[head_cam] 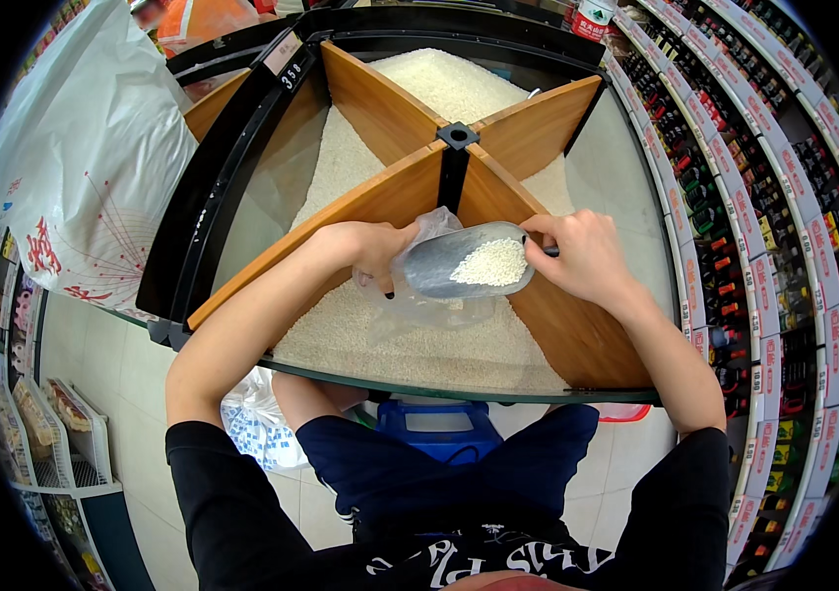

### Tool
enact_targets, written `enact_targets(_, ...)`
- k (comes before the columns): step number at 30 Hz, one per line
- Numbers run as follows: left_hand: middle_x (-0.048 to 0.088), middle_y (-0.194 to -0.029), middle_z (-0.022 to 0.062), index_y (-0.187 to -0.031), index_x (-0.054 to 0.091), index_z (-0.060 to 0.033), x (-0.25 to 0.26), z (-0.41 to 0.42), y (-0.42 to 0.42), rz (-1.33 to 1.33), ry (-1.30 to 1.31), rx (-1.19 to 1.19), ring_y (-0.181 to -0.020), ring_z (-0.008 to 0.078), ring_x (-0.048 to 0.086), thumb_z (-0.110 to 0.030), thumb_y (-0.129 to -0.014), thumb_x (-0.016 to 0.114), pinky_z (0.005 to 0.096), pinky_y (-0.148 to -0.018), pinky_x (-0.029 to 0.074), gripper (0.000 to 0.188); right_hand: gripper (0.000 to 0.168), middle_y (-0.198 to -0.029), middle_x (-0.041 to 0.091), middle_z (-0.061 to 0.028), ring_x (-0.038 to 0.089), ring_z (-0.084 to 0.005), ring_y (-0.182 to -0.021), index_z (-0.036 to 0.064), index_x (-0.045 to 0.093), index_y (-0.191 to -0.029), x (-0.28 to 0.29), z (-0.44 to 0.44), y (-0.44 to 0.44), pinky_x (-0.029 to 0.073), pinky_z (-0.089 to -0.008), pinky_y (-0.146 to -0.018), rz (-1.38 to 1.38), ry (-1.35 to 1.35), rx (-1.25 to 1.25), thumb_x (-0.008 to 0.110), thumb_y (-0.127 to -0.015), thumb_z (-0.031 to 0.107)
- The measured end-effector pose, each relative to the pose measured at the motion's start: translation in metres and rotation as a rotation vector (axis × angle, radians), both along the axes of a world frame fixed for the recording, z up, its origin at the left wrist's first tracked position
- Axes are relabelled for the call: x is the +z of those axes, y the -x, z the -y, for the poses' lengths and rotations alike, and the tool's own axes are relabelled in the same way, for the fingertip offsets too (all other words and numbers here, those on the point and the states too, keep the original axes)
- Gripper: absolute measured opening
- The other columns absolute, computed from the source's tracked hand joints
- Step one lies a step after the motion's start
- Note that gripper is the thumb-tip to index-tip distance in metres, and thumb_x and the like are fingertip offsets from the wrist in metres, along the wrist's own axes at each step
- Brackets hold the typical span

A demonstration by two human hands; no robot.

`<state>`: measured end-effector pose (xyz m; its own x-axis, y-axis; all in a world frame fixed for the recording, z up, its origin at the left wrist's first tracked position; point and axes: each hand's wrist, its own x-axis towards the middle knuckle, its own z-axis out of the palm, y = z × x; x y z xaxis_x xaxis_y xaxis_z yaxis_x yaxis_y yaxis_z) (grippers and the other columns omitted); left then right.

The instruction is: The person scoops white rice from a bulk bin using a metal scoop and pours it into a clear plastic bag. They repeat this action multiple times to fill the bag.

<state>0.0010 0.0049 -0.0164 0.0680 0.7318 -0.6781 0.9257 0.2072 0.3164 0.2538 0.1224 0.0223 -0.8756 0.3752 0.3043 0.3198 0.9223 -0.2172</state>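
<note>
My right hand (580,251) grips the dark handle of a metal scoop (430,270), which carries a small heap of white rice (493,263). The scoop's front end points left, at the mouth of a clear plastic bag (438,316). My left hand (377,255) holds that bag by its left side; part of the bag lies behind the scoop. Under both is the near compartment of a wood-divided bin, with pale grain (338,332) across its bottom.
Wooden dividers (390,177) meet at a black centre post (458,134). More grain fills the other compartments. A glass rim (419,385) curves along the near side. A large white plastic bag (94,162) stands at left. Shelves of bottles (715,199) line the right.
</note>
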Motion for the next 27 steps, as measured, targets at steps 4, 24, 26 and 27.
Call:
enact_targets(4, 0.061, -0.098, 0.0249, -0.133, 0.019, -0.0019, 0.012, 0.005, -0.005, 0.007, -0.015, 0.032, -0.081, 0.0316, 0.069, -0.013, -0.071, 0.081, 0.0366, -0.066, 0.060, 0.088, 0.016, -0.064, 0.067, -0.0094, 0.065, -0.0260, -0.055, 0.008, 0.072, -0.090, -0.004, 0.003, 0.000, 0.050, -0.0342, -0.053, 0.017, -0.169, -0.005, 0.066, -0.080, 0.019)
enact_targets(24, 0.062, -0.094, 0.0237, -0.132, 0.016, 0.0002, 0.005, 0.003, -0.002, -0.005, -0.012, 0.003, -0.073, 0.0278, 0.069, -0.012, -0.072, 0.079, 0.0344, -0.060, 0.059, 0.088, 0.025, -0.074, 0.067, -0.0038, 0.066, -0.0225, -0.067, 0.012, 0.067, -0.099, 0.012, 0.011, -0.001, 0.050, -0.0340, -0.058, -0.122, -0.242, 0.207, 0.072, -0.074, 0.014)
enact_targets(26, 0.062, -0.093, 0.0234, -0.133, 0.015, 0.0004, 0.004, 0.002, -0.002, -0.006, -0.016, -0.001, -0.073, 0.0277, 0.069, -0.012, -0.072, 0.079, 0.0343, -0.060, 0.059, 0.090, 0.023, -0.075, 0.067, -0.0038, 0.066, -0.0224, -0.068, 0.012, 0.067, -0.097, 0.008, 0.017, -0.001, 0.050, -0.0333, -0.058, -0.003, -0.147, 0.294, 0.072, -0.075, 0.016)
enact_targets(27, 0.062, -0.092, 0.0233, -0.134, 0.015, 0.0004, 0.005, 0.003, -0.002, -0.004, -0.013, 0.003, -0.073, 0.0277, 0.069, -0.012, -0.072, 0.079, 0.0343, -0.060, 0.059, 0.090, 0.022, -0.075, 0.068, -0.0038, 0.067, -0.0223, -0.068, 0.012, 0.067, -0.096, 0.005, 0.021, -0.001, 0.050, -0.0330, -0.057, 0.056, -0.097, 0.337, 0.072, -0.075, 0.017)
